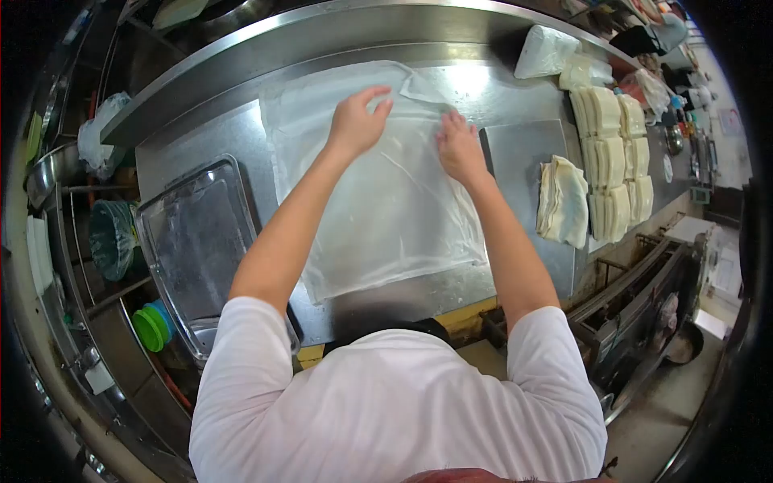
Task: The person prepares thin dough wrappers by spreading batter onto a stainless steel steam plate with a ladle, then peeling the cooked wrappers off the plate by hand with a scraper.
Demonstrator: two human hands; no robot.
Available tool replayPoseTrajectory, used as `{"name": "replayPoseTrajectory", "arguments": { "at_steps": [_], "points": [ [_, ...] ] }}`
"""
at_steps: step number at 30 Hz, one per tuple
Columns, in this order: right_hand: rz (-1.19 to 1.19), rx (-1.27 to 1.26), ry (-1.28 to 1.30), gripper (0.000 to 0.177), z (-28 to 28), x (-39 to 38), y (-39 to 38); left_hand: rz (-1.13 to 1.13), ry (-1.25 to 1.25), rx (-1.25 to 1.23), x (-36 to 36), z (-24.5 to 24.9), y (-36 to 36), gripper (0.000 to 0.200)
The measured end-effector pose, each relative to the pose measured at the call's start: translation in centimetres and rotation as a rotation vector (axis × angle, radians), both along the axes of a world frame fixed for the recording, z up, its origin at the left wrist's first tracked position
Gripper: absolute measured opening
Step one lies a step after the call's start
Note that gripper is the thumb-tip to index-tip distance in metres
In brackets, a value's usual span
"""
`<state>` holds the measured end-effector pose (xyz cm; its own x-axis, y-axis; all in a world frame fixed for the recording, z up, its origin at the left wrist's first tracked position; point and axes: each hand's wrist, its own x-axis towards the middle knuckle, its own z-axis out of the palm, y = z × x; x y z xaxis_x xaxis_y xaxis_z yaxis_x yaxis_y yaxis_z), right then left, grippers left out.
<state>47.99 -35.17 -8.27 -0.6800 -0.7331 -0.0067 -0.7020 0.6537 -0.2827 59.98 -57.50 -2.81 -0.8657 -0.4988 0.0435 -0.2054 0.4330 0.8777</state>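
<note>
At a steel kitchen counter (217,133), with a translucent plastic sheet (370,209) spread between a metal tray (197,241) and pale stacks (605,161). Holding the left hand (360,125) over it with parted, empty fingers, the right hand (462,151) at its far right edge, too blurred to tell whether gripping.

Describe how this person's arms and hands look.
Loose, plain white short sleeves end near the elbows, leaving the forearms bare. The left hand and right hand are ungloved, and no watch or bracelet shows on either wrist.
</note>
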Motion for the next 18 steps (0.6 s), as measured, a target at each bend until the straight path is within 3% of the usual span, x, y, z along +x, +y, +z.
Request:
{"name": "replayPoseTrajectory", "arguments": {
  "at_steps": [3, 5, 10, 13, 15, 18],
  "points": [
    [0.088, 0.164, -0.025, 0.058, 1.5, -0.3, -0.4, -0.059, -0.055, -0.136, 6.2, -3.1, -0.2, 0.041],
    [0.149, 0.092, 0.001, 0.057, 0.0, -0.5, -0.6, -0.059, -0.370, -0.622, 8.8, -5.2, -0.6, 0.050],
    [0.063, 0.181, -0.056, 0.058, 2.1, -2.2, -5.5, -0.043, -0.429, -0.676, 7.8, -4.3, -4.2, 0.059],
    [0.109, 0.190, -0.165, 0.061, 0.4, 0.0, -7.8, -0.090, -0.454, -0.684, 6.2, -3.4, -1.5, 0.059],
    [0.122, 0.103, -0.010, 0.065, -1.0, 1.1, -8.2, -0.168, -0.411, -0.675, 5.9, -3.7, 0.9, 0.061],
    [0.082, 0.164, -0.128, 0.071, 0.7, 1.5, -11.2, -0.184, -0.428, -0.631, 5.4, -4.2, 2.7, 0.063]
  ]
}}
